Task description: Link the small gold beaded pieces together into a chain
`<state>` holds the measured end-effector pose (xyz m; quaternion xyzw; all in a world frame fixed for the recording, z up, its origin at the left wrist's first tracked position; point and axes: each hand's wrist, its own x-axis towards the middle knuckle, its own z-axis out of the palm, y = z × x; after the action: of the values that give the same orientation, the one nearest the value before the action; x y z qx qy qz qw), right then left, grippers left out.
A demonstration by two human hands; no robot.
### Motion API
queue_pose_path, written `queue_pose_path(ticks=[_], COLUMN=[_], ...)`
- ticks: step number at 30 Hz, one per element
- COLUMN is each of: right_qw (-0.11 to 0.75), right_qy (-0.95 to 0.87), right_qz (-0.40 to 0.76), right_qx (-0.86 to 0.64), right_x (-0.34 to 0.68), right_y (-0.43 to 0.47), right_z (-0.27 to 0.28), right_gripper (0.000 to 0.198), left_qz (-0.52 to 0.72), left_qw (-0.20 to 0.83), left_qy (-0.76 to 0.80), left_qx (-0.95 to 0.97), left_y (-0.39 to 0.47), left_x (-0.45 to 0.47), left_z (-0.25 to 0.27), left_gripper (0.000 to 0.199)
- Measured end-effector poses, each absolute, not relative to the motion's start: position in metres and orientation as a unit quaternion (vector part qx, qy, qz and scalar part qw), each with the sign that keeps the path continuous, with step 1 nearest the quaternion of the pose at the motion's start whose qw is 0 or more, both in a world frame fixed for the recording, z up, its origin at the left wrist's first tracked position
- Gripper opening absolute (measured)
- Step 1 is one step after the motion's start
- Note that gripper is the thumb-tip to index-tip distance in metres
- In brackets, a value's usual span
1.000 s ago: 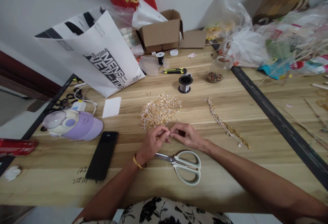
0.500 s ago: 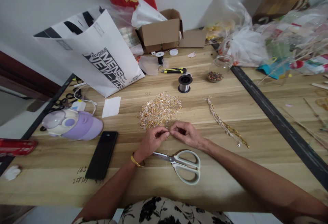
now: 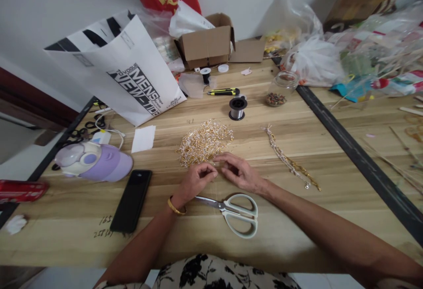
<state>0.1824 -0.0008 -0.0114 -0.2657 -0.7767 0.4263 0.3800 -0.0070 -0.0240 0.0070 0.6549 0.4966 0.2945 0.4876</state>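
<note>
Leaning in from the near edge with both forearms slanted together, wrists low over the bench, fingertips nearly meeting. With the left hand, thumb and index brought close, other fingers mostly hidden; impossible to tell whether pinching anything, though with a tiny bright speck right by the tips. With the right hand, index stretched toward the left fingertips, thumb parted from it. On the near side of the fingers, scissors lying flat, blades toward the gold bangle on the left wrist. Just beyond the fingers, a loose heap of gold and clear beads. Left of the fingers, a dark phone, then a purple-and-white bottle; to their right, silver and gold strands. Farther past the fingers, a spool wound with silvery wire; right of that, a clear jar with mixed dark beads at the bottom. Farthest from the fingers, an open cardboard box with white wrapping poking out, a white paper bag leftward, a translucent plastic bag rightward, contents too hazy to name.
</note>
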Motion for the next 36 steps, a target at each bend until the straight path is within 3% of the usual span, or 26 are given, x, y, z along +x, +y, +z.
queue_pose_path(ticks=[5, 15, 26, 30, 36], right_qw=[0.353, 0.310, 0.338, 0.365, 0.290], right_qy=[-0.811, -0.830, -0.805, -0.804, -0.843], right_qz=[0.398, 0.390, 0.413, 0.398, 0.376], right_qx=[-0.243, -0.251, -0.260, -0.250, -0.252], right_x=[0.181, 0.179, 0.178, 0.179, 0.180], right_y=[-0.001, 0.000, -0.001, -0.001, -0.003], right_z=[-0.018, -0.028, -0.029, -0.024, -0.023], right_gripper=[0.047, 0.053, 0.050, 0.059, 0.071], left_qz=[0.304, 0.299, 0.301, 0.287, 0.267], left_qw=[0.525, 0.564, 0.570, 0.575, 0.586], left_qy=[0.487, 0.472, 0.484, 0.472, 0.451], left_qx=[0.628, 0.609, 0.592, 0.603, 0.618], left_y=[-0.023, -0.021, -0.020, -0.020, -0.020], left_x=[-0.008, -0.012, -0.015, -0.017, -0.017], left_z=[0.011, 0.015, 0.019, 0.019, 0.016], left_gripper=[0.015, 0.021, 0.025, 0.025, 0.025])
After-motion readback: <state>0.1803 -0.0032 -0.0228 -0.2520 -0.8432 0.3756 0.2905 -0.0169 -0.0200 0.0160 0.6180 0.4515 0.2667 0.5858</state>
